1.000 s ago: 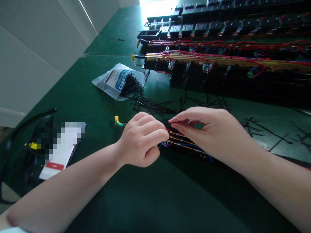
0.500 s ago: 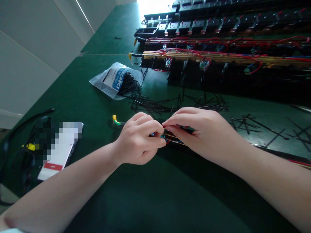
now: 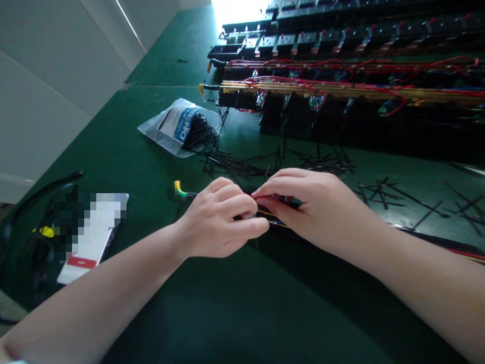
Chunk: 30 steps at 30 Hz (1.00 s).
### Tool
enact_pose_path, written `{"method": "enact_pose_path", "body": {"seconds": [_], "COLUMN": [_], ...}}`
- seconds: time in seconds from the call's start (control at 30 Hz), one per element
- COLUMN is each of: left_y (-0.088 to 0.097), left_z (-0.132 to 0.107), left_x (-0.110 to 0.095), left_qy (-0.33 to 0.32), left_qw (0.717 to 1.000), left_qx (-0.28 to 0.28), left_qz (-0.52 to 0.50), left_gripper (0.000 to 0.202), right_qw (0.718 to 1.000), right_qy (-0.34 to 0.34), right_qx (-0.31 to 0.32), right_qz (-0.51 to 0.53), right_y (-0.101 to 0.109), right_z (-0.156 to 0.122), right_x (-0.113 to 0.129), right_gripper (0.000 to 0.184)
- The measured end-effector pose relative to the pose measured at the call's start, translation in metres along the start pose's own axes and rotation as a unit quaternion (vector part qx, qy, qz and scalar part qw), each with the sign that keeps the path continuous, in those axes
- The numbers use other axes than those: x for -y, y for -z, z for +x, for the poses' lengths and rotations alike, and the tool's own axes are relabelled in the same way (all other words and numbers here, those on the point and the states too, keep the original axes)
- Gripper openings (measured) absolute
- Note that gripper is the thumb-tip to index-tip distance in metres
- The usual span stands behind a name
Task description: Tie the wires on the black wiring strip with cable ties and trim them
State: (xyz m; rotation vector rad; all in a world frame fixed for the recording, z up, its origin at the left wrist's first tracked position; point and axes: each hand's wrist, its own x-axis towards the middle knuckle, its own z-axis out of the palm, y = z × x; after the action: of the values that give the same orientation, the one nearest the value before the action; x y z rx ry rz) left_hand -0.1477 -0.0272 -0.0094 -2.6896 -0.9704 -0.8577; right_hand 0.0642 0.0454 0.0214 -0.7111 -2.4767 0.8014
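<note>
A long wired strip (image 3: 278, 222) with brass-coloured rails lies across the green table under both hands. Its left end carries a black cable with a yellow-and-green tip (image 3: 178, 189). My left hand (image 3: 222, 220) is closed over the strip, fingers curled and thumb side hidden; what they grip is not visible. A thin dark line shows just below these fingers. My right hand (image 3: 308, 199) pinches with thumb and forefinger at a red wire (image 3: 248, 193), right beside the left fingertips. Loose black cable ties (image 3: 242, 164) lie just beyond the hands.
An open plastic bag (image 3: 182, 126) of black cable ties lies behind my left hand. Several similar wired strips (image 3: 322, 88) fill the back right. A white-and-red box-like item (image 3: 89, 242), partly blurred out, and black cables (image 3: 41, 242) lie at the left.
My left fingers have shifted slightly right and stretched further over the strip, covering more of it. The right hand keeps its pinch almost in place.
</note>
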Motion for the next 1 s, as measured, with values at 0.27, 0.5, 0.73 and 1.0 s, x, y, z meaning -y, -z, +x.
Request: {"method": "enact_pose_path", "body": {"seconds": [0.27,0.5,0.73,1.0], "left_y": [-0.0010,0.0014,0.0013,0.0052], "left_z": [0.0005,0.0029,0.0029,0.0077], "left_x": [-0.0004,-0.0018,-0.0040,-0.0060], "left_qy": [0.043,0.067,0.084,0.149], "left_qw": [0.998,0.997,0.995,0.984], "left_qx": [-0.032,-0.024,-0.033,0.005], "left_qz": [-0.043,-0.038,-0.044,-0.092], "left_gripper": [0.008,0.008,0.013,0.016], "right_qw": [1.000,0.998,0.995,0.994], "right_qy": [-0.008,-0.040,-0.062,-0.067], "right_qx": [0.007,0.020,0.023,0.031], "right_qz": [0.009,0.046,0.071,0.082], "right_y": [-0.0012,0.0008,0.0012,-0.0002], "right_z": [0.0009,0.0018,0.0028,0.0018], "right_x": [-0.0017,-0.0003,0.0003,-0.0011], "right_gripper": [0.016,0.009,0.014,0.014]}}
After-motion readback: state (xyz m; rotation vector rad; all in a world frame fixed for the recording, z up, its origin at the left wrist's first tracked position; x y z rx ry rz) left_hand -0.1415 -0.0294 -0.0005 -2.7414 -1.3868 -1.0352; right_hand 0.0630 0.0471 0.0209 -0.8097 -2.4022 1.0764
